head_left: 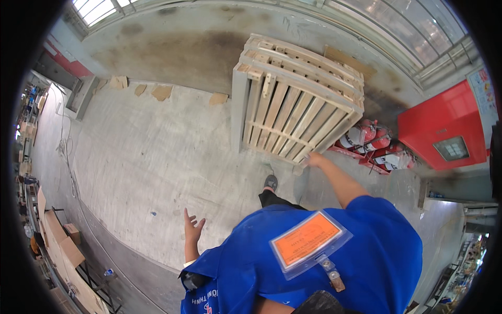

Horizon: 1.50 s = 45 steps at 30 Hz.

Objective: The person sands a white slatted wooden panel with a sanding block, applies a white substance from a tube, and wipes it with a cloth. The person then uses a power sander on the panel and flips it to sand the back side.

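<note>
My left hand (pixel 193 230) is held out over the pale floor, fingers spread and nothing in it. My right arm reaches forward, and my right hand (pixel 314 160) is at the lower right corner of a stack of slatted wooden pallets (pixel 293 112). Its fingers are too small and partly hidden to show whether they grip the wood or only overlap it in view. The pallets stand on edge near the wall, slats facing me, several deep. My dark shoe (pixel 271 182) is on the floor just below them.
Red fire extinguishers (pixel 374 138) stand in red holders right of the pallets, near a red wall cabinet (pixel 444 128). Cardboard scraps (pixel 162 93) lie along the far wall. A cable (pixel 73 178) runs over the floor at left, beside cardboard sheets (pixel 60 243) on a rack.
</note>
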Each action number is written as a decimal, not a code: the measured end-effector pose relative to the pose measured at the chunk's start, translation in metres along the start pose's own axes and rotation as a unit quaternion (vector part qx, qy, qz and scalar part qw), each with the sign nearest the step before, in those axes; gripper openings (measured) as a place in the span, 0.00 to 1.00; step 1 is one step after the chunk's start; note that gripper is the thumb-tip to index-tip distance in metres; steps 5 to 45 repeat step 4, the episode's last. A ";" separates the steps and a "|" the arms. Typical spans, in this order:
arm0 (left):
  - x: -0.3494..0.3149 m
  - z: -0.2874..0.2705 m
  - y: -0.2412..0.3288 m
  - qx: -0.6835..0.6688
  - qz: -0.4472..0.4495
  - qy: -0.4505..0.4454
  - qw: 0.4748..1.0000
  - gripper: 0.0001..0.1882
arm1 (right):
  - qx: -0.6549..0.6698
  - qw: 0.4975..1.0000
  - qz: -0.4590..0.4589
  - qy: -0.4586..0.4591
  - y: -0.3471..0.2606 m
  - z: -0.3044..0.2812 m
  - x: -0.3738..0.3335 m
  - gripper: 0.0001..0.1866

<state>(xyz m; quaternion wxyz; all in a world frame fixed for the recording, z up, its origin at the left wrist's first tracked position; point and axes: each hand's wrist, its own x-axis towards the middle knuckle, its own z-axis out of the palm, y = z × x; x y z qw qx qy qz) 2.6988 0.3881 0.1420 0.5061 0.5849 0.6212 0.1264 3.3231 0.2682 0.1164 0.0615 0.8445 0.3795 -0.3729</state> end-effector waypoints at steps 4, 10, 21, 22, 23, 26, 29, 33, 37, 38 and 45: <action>-0.085 -0.051 -0.070 -0.125 -0.023 0.074 0.989 0.53 | 0.016 0.991 -0.129 -0.046 -0.153 0.014 -0.049 0.37; -0.085 -0.051 -0.070 -0.125 -0.023 0.074 0.989 0.53 | 0.016 0.991 -0.129 -0.046 -0.153 0.014 -0.049 0.37; -0.085 -0.051 -0.070 -0.125 -0.023 0.074 0.989 0.53 | 0.016 0.991 -0.129 -0.046 -0.153 0.014 -0.049 0.37; -0.085 -0.051 -0.070 -0.125 -0.023 0.074 0.989 0.53 | 0.016 0.991 -0.129 -0.046 -0.153 0.014 -0.049 0.37; -0.085 -0.051 -0.070 -0.125 -0.023 0.074 0.989 0.53 | 0.016 0.991 -0.129 -0.046 -0.153 0.014 -0.049 0.37; -0.085 -0.051 -0.070 -0.125 -0.023 0.074 0.989 0.53 | 0.016 0.991 -0.129 -0.046 -0.153 0.014 -0.049 0.37; -0.085 -0.051 -0.070 -0.125 -0.023 0.074 0.989 0.53 | 0.016 0.991 -0.129 -0.046 -0.153 0.014 -0.049 0.37; -0.085 -0.051 -0.070 -0.125 -0.023 0.074 0.989 0.53 | 0.016 0.991 -0.129 -0.046 -0.153 0.014 -0.049 0.37; -0.085 -0.051 -0.070 -0.125 -0.023 0.074 0.989 0.53 | 0.016 0.991 -0.129 -0.046 -0.153 0.014 -0.049 0.37; -0.085 -0.051 -0.070 -0.125 -0.023 0.074 0.989 0.53 | 0.016 0.991 -0.129 -0.046 -0.153 0.014 -0.049 0.37; -0.085 -0.051 -0.070 -0.125 -0.023 0.074 0.989 0.53 | 0.016 0.991 -0.129 -0.046 -0.153 0.014 -0.049 0.37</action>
